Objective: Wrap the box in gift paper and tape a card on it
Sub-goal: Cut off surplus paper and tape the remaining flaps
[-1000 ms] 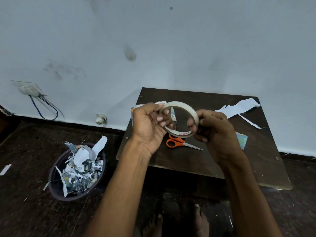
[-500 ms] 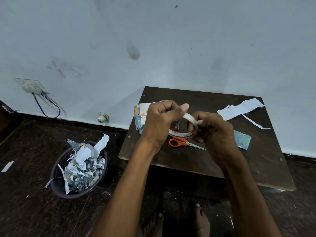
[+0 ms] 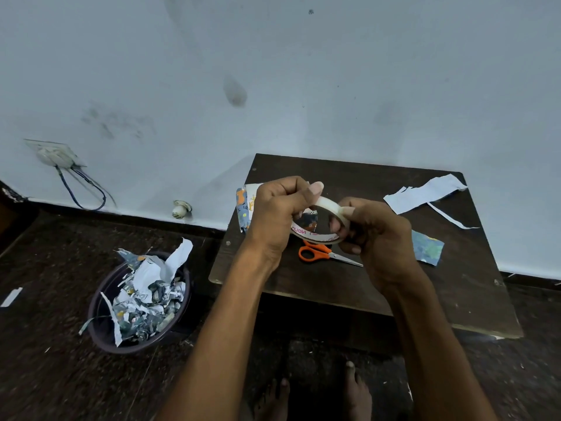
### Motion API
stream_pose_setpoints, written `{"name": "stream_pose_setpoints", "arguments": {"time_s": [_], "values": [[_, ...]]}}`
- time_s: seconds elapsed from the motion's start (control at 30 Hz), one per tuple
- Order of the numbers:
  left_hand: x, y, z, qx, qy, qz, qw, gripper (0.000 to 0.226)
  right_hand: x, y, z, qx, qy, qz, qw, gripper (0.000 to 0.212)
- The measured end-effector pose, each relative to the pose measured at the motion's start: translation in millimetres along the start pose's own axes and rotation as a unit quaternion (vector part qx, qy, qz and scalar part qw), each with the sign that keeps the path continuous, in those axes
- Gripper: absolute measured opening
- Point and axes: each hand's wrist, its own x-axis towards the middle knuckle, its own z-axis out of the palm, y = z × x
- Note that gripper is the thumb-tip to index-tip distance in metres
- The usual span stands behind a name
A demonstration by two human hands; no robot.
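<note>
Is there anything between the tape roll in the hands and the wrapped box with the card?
Only the left hand itself: it covers most of the wrapped box behind it. Both hands hold the tape roll above the table.

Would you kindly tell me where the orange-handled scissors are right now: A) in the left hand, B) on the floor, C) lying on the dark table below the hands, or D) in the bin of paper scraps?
C: the scissors lie on the table, while both hands grip the tape roll.
</note>
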Motion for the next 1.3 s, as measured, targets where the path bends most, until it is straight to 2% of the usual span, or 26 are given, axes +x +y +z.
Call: {"name": "stream_pose_setpoints", "arguments": {"time_s": [0.13, 0.23, 0.3, 0.47, 0.57, 0.63, 0.7, 0.83, 0.93, 1.1, 1.2, 1.3], "values": [[-1.0, -0.8, -0.2, 0.065, -0.036, 0.025, 0.997, 0.027, 1.5, 0.7, -2.2, -0.042, 0.016, -0.009, 0.999, 0.026], [-2.3, -0.5, 1.9, 0.089, -0.055, 0.048, 0.993, 0.036, 2.1, 0.8, -2.7, -0.053, 0.012, -0.012, 0.998, 0.026], [-1.7, -0.6, 1.8, 0.069, -0.039, 0.041, 0.996, 0.040, 2.2, 1.3, -2.4, -0.059, 0.000, -0.013, 0.998, 0.027], [-0.7, 0.7, -1.2, 0.000, -0.003, -0.018, 1.000, 0.025, 3.8, 4.3, -2.3, -0.037, -0.016, -0.004, 0.999, 0.032], [1.2, 0.7, -4.5, -0.083, 0.036, -0.051, 0.995, 0.030, 4.8, 6.1, -4.0, -0.017, -0.018, -0.002, 1.000, 0.033], [2.4, 0.0, -4.8, -0.100, 0.052, -0.063, 0.992, 0.042, 5.0, 6.3, -6.0, -0.013, -0.025, -0.002, 1.000, 0.034], [1.4, 1.7, -4.3, -0.056, 0.044, -0.047, 0.996, 0.044, 4.7, 6.6, -7.4, -0.006, -0.033, -0.001, 0.999, 0.035], [-2.5, 1.4, -1.2, 0.076, 0.003, 0.045, 0.996, 0.031, 3.4, 7.0, -8.6, -0.008, -0.035, 0.002, 0.999, 0.035], [-5.1, 1.5, 0.5, 0.094, -0.025, 0.063, 0.993, 0.036, 2.8, 5.2, -9.1, -0.006, -0.037, -0.002, 0.999, 0.033], [-5.2, 7.1, 1.8, -0.064, 0.039, -0.030, 0.997, 0.033, 1.0, 2.6, -9.8, 0.031, -0.047, 0.009, 0.998, 0.034], [-0.3, 4.6, -2.4, -0.148, 0.078, -0.065, 0.984, 0.030, 1.1, 2.6, -7.2, 0.040, -0.053, 0.008, 0.998, 0.035], [2.9, 1.8, -6.0, -0.238, 0.084, -0.113, 0.961, 0.030, 0.2, 1.9, -4.1, 0.064, -0.053, 0.008, 0.996, 0.033]]}}
